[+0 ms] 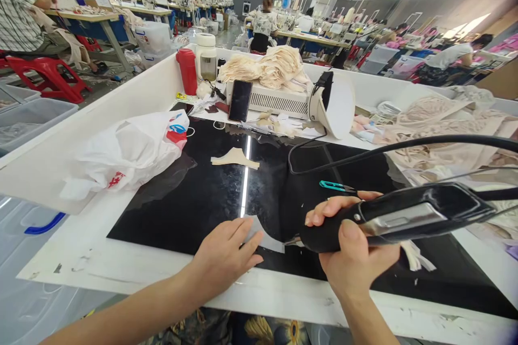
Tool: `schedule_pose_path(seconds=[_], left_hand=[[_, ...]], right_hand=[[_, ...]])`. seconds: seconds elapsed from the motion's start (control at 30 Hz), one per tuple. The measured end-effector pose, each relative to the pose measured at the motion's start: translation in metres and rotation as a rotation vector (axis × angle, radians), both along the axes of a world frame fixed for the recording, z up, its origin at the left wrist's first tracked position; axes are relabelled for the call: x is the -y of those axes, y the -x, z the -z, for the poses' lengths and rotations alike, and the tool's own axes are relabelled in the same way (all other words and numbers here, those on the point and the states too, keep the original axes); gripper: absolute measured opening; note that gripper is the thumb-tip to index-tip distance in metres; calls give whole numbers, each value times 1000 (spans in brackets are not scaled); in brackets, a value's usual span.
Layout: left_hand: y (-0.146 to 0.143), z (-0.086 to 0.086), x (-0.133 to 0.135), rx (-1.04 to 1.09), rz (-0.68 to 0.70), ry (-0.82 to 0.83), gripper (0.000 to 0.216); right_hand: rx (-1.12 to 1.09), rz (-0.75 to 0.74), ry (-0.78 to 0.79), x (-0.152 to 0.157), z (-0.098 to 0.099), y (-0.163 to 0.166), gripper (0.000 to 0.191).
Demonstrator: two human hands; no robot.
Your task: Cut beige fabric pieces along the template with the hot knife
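My left hand [226, 250] lies with its fingers spread, pressing a small pale grey curved piece [270, 241] onto the black mat [170, 205]. Part of that piece is hidden under the fingers. My right hand [352, 264] is wrapped around a black corded handheld power tool [421, 213]. The tool's narrow metal tip points left and appears at the right end of the pale piece; exact contact is hard to tell. Behind it lie teal thread snips [332, 186]. A cream curved fabric piece [235, 157] lies farther back on the mat.
A white plastic bag [129, 148] sits at left. At the back are a phone [240, 101], a red cup [186, 71], a jug [206, 59], stacked cream fabric [279, 69] and a white conical lamp [338, 105]. Black cable [404, 146] loops across the right. Fabric [457, 118] is heaped there.
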State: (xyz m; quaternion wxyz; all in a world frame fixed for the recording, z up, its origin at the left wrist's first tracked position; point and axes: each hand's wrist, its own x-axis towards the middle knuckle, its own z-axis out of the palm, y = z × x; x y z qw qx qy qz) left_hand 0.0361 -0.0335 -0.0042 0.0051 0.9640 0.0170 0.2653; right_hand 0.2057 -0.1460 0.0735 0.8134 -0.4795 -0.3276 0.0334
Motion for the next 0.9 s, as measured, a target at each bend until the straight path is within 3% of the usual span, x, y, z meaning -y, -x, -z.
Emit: schedule_pose_path(seconds=[0.9], left_hand=[[1, 5, 0, -32, -15, -34, 38]], right_hand=[[-27, -4, 13, 7, 0, 7, 36]])
